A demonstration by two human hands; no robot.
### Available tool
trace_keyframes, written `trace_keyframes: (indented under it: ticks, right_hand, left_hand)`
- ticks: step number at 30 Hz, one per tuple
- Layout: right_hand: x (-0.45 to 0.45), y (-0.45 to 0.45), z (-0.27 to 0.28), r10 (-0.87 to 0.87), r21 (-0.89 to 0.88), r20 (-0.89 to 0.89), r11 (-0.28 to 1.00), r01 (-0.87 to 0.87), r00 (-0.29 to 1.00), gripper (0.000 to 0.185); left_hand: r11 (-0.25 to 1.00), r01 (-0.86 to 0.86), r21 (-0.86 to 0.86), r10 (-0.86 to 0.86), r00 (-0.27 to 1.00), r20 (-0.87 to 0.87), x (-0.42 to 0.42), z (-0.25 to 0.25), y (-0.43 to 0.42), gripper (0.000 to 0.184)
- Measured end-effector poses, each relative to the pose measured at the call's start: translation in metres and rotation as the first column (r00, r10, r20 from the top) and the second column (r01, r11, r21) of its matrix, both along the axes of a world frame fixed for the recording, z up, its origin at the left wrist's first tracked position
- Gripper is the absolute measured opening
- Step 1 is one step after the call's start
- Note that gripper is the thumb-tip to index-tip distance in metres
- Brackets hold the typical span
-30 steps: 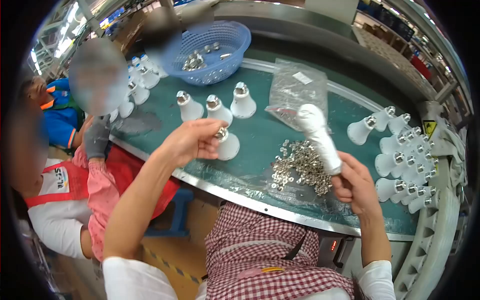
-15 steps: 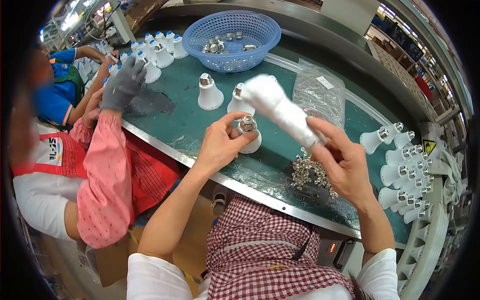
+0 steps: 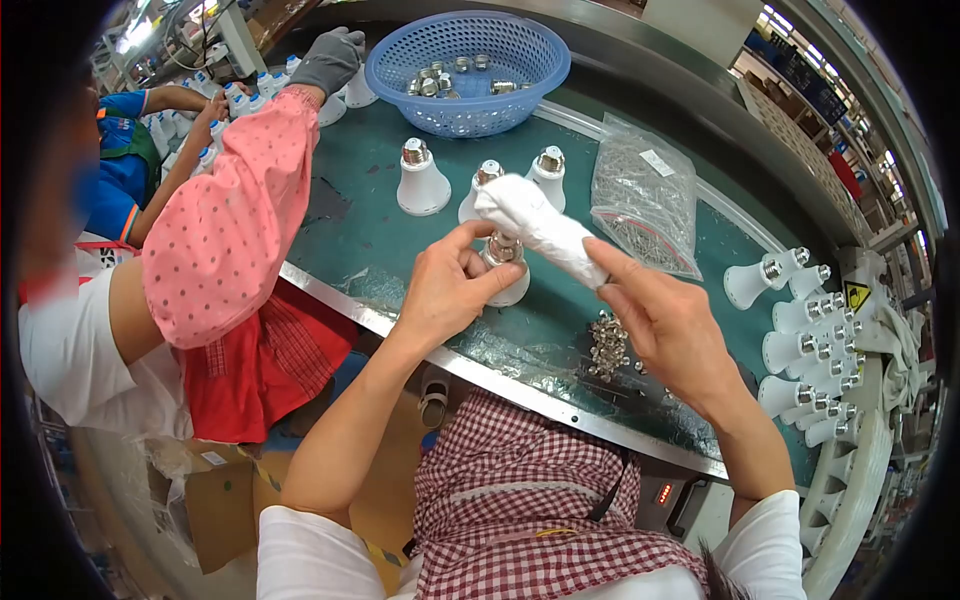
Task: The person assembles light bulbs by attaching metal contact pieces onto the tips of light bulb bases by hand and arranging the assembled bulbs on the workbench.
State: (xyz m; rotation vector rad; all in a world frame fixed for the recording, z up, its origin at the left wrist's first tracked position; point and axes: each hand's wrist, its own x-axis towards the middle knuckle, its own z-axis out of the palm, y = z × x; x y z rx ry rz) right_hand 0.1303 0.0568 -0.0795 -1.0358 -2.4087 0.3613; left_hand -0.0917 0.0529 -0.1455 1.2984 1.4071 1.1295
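Note:
My left hand [image 3: 445, 285] is closed around the metal screw cap of a white LED bulb [image 3: 513, 291], which stands upright on the green bench. In my right hand [image 3: 665, 325] is the handle of a white-wrapped hammer [image 3: 545, 230]. Its thick head is right over the held bulb and hides the cap's tip, so I cannot tell whether they touch. Just behind stand more upright bulbs: one partly covered by the hammer [image 3: 468, 205], one to its right [image 3: 547, 175] and one to its left [image 3: 422, 180]. Small metal pins [image 3: 607, 347] lie heaped below my right hand.
A blue plastic basket [image 3: 465, 120] with several metal caps stands at the back. Right of it lies a clear bag of pins [image 3: 645, 195]. Several bulbs lie on their sides at the right [image 3: 785, 350]. A co-worker's gloved hand [image 3: 330, 62] reaches over bulbs at the left.
The hammer has come down and left, toward the bulb in my left hand. My left hand stays on the bulb. The co-worker's gloved arm has reached farther back and right.

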Motion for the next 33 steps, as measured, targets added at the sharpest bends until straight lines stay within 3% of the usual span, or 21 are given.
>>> trace_keyframes:
  ticks: [4, 6, 7, 9, 10, 11, 13, 14, 15, 17, 19, 21, 22, 24, 25, 27, 28, 29, 31, 33]
  right_hand:
    - [0.001, -0.003, -0.006, 0.046, 0.095, -0.214, 0.995, -0.026, 0.976, 0.042]
    - [0.007, -0.005, -0.007, -0.068, 0.038, 0.050, 0.997, 0.066, 0.996, 0.041]
    - [0.011, -0.004, -0.006, -0.069, 0.043, 0.040, 0.997, 0.068, 0.997, 0.041]
    - [0.029, -0.007, -0.009, -0.156, -0.079, -0.247, 0.987, 0.141, 0.956, 0.041]
    - [0.042, -0.010, -0.010, -0.169, -0.079, -0.252, 0.985, 0.154, 0.953, 0.041]
    - [0.057, -0.015, -0.013, -0.254, -0.204, -0.332, 0.960, 0.194, 0.909, 0.045]
    - [0.089, -0.031, -0.018, -0.458, -0.442, -0.445, 0.860, 0.256, 0.770, 0.052]
    - [0.097, -0.043, -0.021, -0.529, -0.467, -0.502, 0.831, 0.300, 0.684, 0.054]
    - [0.113, -0.056, -0.029, -0.568, -0.448, -0.501, 0.816, 0.366, 0.653, 0.052]
    - [0.145, -0.089, -0.043, -0.621, -0.391, -0.451, 0.783, 0.484, 0.641, 0.050]
    - [0.169, -0.120, -0.044, -0.655, -0.317, -0.349, 0.755, 0.573, 0.670, 0.048]
    - [0.190, -0.145, -0.037, -0.723, -0.293, -0.124, 0.681, 0.671, 0.679, 0.048]
    - [0.195, -0.149, -0.038, -0.741, -0.291, -0.131, 0.664, 0.689, 0.659, 0.048]
    - [0.207, -0.152, -0.045, -0.706, -0.248, -0.099, 0.700, 0.670, 0.701, 0.045]
    - [0.212, -0.150, -0.049, -0.730, -0.246, -0.109, 0.677, 0.694, 0.674, 0.045]
    - [0.217, -0.137, -0.061, -0.623, -0.036, -0.051, 0.782, 0.622, 0.780, 0.041]
    - [0.218, -0.130, -0.065, -0.636, -0.061, 0.003, 0.770, 0.635, 0.772, 0.040]
    - [0.219, -0.125, -0.067, -0.650, -0.066, -0.010, 0.759, 0.648, 0.760, 0.040]
    - [0.225, -0.114, -0.070, -0.705, 0.010, 0.059, 0.708, 0.706, 0.706, 0.040]
    - [0.234, -0.109, -0.074, -0.717, 0.012, 0.033, 0.697, 0.717, 0.696, 0.041]
  left_hand:
    - [0.998, 0.005, 0.065, 0.000, 0.997, -0.074, 0.000, -0.005, -0.001, 0.042]
    - [0.995, 0.023, 0.100, -0.012, 0.994, -0.113, 0.002, -0.005, 0.000, 0.041]
    - [0.992, 0.006, 0.122, 0.010, 0.992, -0.129, 0.001, -0.006, 0.000, 0.042]
    - [0.990, 0.005, 0.140, 0.017, 0.988, -0.153, 0.003, -0.004, -0.003, 0.043]
    - [0.984, 0.000, 0.178, 0.023, 0.991, -0.129, 0.006, -0.002, -0.004, 0.042]
    - [0.976, 0.002, 0.217, 0.020, 0.995, -0.102, 0.010, 0.001, -0.004, 0.042]
    - [0.974, 0.063, 0.219, -0.030, 0.988, -0.150, 0.026, 0.018, -0.004, 0.042]
    - [0.970, 0.106, 0.220, -0.064, 0.980, -0.191, 0.041, 0.026, -0.001, 0.043]
    - [0.959, 0.174, 0.224, -0.135, 0.974, -0.180, 0.059, 0.031, 0.007, 0.043]
    - [0.868, 0.278, 0.410, -0.177, 0.947, -0.268, 0.100, 0.038, 0.022, 0.042]
    - [0.842, 0.381, 0.382, -0.283, 0.915, -0.288, 0.146, 0.039, 0.041, 0.042]
    - [0.788, 0.477, 0.389, -0.419, 0.879, -0.229, 0.193, 0.026, 0.062, 0.043]
    - [0.772, 0.500, 0.393, -0.441, 0.866, -0.235, 0.212, 0.020, 0.071, 0.043]
    - [0.766, 0.534, 0.357, -0.365, 0.819, -0.442, 0.247, 0.011, 0.083, 0.049]
    - [0.743, 0.564, 0.360, -0.391, 0.803, -0.450, 0.258, 0.007, 0.087, 0.049]
    - [0.812, 0.487, 0.323, -0.273, 0.805, -0.526, 0.269, 0.001, 0.099, 0.063]
    - [0.835, 0.525, 0.166, -0.405, 0.790, -0.461, 0.271, -0.002, 0.106, 0.081]
    - [0.825, 0.542, 0.164, -0.417, 0.777, -0.472, 0.277, -0.006, 0.110, 0.081]
    - [0.746, 0.663, -0.057, -0.663, 0.733, -0.151, 0.288, -0.002, 0.113, 0.091]
    - [0.688, 0.717, -0.112, -0.725, 0.672, -0.152, 0.306, -0.003, 0.116, 0.095]
